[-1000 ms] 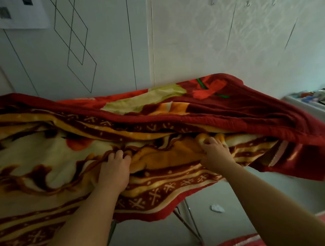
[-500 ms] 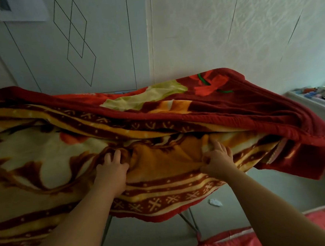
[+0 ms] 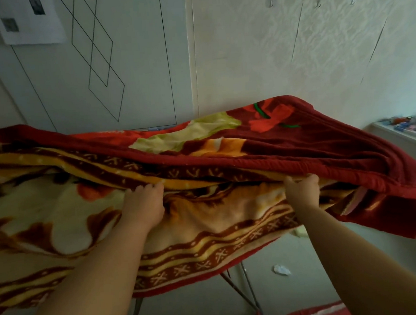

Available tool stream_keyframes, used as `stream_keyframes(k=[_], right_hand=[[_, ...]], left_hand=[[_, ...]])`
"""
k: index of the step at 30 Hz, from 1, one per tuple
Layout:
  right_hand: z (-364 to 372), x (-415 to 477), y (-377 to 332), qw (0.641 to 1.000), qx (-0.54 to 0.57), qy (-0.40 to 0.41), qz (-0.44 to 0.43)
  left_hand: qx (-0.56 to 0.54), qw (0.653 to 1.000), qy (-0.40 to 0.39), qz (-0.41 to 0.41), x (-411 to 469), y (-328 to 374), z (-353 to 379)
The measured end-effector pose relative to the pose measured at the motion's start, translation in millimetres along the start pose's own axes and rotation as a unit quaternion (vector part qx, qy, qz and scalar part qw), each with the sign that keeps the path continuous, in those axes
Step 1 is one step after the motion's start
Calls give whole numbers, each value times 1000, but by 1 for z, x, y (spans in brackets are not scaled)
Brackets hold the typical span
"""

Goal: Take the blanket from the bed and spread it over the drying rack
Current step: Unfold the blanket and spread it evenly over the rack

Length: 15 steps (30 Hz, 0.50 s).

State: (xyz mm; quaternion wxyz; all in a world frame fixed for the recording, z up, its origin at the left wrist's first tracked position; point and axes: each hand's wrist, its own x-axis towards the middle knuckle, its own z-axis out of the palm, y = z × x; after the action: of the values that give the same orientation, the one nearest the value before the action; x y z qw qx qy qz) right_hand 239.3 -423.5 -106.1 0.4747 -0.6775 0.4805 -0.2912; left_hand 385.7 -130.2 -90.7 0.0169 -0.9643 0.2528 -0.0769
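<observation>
Left hand [image 3: 141, 206] and right hand [image 3: 302, 190] are each pinching a fold of the red floral blanket [image 3: 231, 217], which is draping over the drying rack [image 3: 245, 290] toward 12 o'clock.

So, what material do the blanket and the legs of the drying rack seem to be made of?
The blanket looks like thick plush fleece, likely synthetic: a soft, matte, fuzzy pile with printed red, orange and cream patterns and a stitched red border. The rack legs look like thin metal tubes, with a dull grey finish; paint or coating cannot be told. Both hands grip the blanket.
</observation>
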Motion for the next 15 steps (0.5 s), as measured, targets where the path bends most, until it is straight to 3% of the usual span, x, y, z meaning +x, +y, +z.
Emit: stream_keyframes(k=[7, 15], right_hand=[[9, 48, -25, 978, 125, 89, 144], [1, 114, -48, 959, 189, 144, 156]], left_hand=[[66, 997, -23, 44, 62, 7, 0], [74, 990, -47, 113, 139, 22, 25]])
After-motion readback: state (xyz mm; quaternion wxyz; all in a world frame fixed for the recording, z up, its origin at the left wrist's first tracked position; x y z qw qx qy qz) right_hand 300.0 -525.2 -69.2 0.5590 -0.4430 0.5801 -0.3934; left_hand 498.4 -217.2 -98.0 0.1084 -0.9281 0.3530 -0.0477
